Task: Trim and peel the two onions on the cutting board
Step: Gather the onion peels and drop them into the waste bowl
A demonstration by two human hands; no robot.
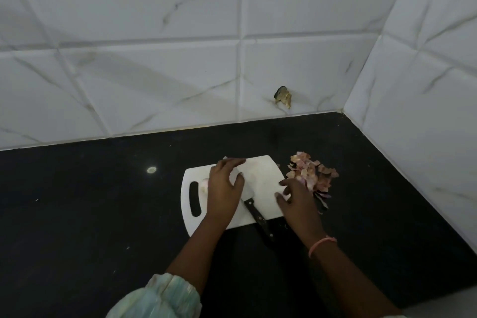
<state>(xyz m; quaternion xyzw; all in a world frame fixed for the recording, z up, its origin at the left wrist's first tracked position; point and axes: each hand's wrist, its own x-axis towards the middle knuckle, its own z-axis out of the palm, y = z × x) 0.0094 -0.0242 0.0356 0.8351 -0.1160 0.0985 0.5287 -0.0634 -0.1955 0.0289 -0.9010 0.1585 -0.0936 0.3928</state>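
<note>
Both hands spread loose over the cutting board [260, 175] — left hand [223, 188] apparently covering a peeled onion [204, 184], right hand [296, 200] empty.

White board [260, 175], blk counter [90, 201]

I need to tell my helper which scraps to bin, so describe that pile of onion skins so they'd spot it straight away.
On the black countertop in the tiled corner lies a white cutting board. Off the board's right edge, on the counter, sits the pile of onion skins, beyond the right hand. It is the only loose heap of papery pink and brown flakes; the knife nearby is dark-handled and solid.
</note>
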